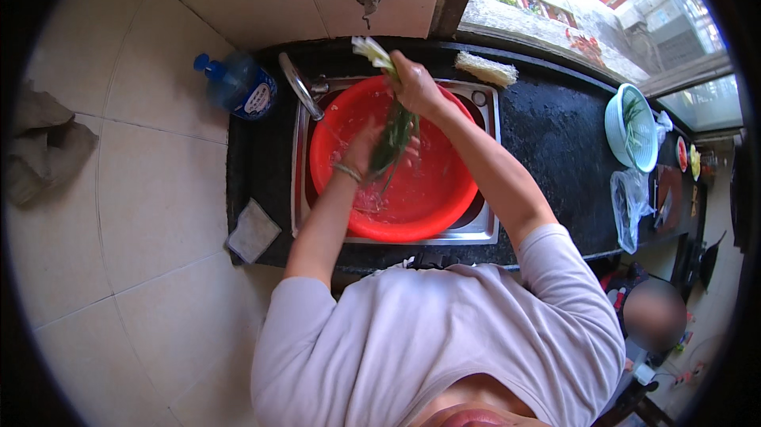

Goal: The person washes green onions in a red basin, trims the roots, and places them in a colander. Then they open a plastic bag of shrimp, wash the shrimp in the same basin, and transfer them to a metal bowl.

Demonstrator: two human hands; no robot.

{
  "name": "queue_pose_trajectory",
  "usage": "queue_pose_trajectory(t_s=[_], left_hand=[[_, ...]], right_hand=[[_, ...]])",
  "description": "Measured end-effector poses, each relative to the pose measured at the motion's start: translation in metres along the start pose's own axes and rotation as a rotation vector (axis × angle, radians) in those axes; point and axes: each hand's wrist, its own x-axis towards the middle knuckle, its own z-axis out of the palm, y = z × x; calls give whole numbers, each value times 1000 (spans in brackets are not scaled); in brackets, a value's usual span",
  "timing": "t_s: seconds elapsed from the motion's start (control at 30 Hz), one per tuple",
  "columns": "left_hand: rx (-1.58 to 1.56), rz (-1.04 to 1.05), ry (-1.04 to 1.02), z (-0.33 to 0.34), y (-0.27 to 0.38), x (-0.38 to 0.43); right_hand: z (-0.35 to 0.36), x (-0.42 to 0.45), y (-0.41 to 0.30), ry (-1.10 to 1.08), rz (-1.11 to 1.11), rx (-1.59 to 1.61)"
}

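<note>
My right hand [414, 85] grips a bunch of green-leaved stalks [397, 129], perhaps green onions, near its pale ends. The green leaves hang down into a red plastic basin [321, 153] set over a steel sink [490, 189]. Below, my left hand [365, 150] is at the leaves, its fingers spread and partly hidden behind them; motion blurs it, and whether it grips them is unclear. Water and small loose bits lie in the basin. A curved metal faucet [299, 87] reaches over the basin's left rim, with a thin stream falling from it.
A blue pump bottle [241, 88] stands left of the faucet, a folded cloth [254, 232] at the counter's left edge. A fibrous scrubber [486, 69] lies behind the sink. Rightward are a light-blue basket [612, 129] with greens, a plastic bag [626, 207] and a knife [666, 207]. Another person [654, 314] is at lower right.
</note>
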Motion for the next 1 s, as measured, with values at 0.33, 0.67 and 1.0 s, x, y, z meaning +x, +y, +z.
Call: queue_pose_trajectory(t_s=[0.33, 0.67, 1.0], left_hand=[[265, 192, 382, -82, -75, -67], [398, 314, 707, -47, -80, -106], [858, 500, 762, -33, -148, -93]], right_hand=[[-81, -3, -54, 135, 225, 1354], [-64, -58, 16, 287, 337, 675], [-210, -106, 56, 673, 376, 1579]])
